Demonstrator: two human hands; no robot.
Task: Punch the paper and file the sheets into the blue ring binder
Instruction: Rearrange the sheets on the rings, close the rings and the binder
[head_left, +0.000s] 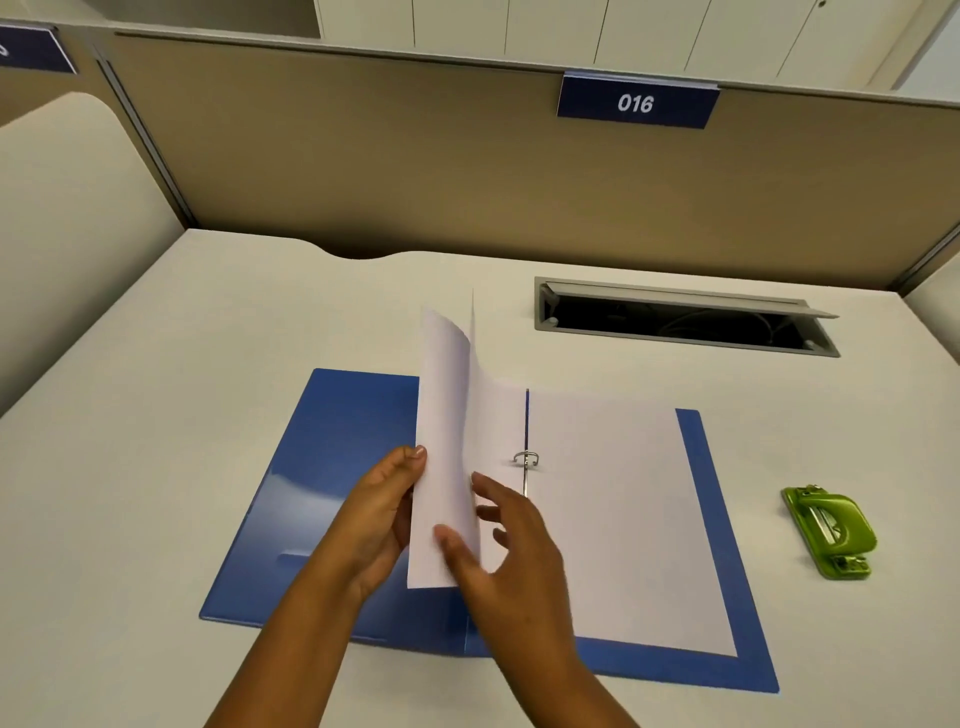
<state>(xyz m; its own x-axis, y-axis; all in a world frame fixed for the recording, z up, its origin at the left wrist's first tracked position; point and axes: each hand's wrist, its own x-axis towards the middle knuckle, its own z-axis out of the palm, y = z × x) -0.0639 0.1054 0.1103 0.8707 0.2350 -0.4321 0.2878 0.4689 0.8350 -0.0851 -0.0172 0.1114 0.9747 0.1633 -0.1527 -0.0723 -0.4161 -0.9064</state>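
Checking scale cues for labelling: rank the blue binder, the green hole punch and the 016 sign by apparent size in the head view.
1. blue binder, by far the largest.
2. 016 sign.
3. green hole punch, though the sign hangs farther off, so their true order is unsure.

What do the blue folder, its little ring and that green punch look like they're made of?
Blue ring binder: probably plastic, since its glossy cover mirrors the light in soft streaks. Ring: metal by the look, thin, silvery and shiny. Green hole punch: seemingly glossy green plastic or painted metal, with grey metal parts showing inside; the picture cannot settle which.
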